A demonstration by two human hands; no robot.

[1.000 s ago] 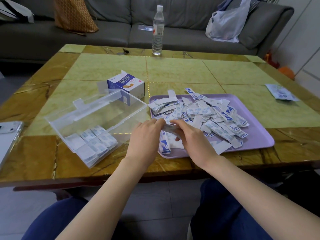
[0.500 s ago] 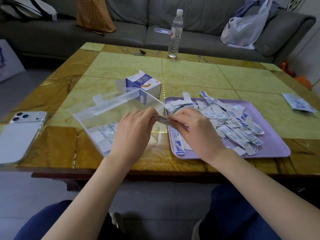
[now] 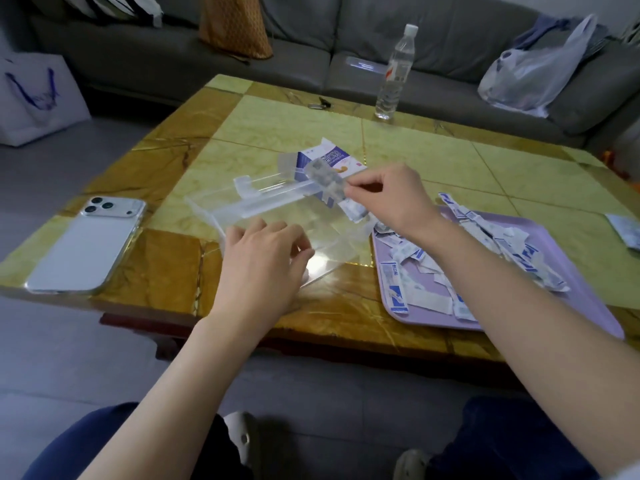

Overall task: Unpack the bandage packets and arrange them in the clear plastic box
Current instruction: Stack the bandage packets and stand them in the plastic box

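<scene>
Pinching a bandage (image 3: 325,180) in the right hand (image 3: 391,199), thumb against fingertips, up over the clear box (image 3: 242,211). Hovering the left hand (image 3: 263,268) at its near end, fingers loosely bent; can't tell whether holding anything. Packets (image 3: 512,251) heaped on the tray (image 3: 554,251) just beside.

Held bandage (image 3: 325,180) blurred, clear box (image 3: 263,206) near corner behind left hand (image 3: 259,268)

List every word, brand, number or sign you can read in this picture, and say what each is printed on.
No text reads clearly.
Bandage box: blue lettering, too blurred.
Packets on the tray: blue print, too small.
Water bottle: label too small.
White bag: blue marking, illegible.
Leaflet: too small.
</scene>
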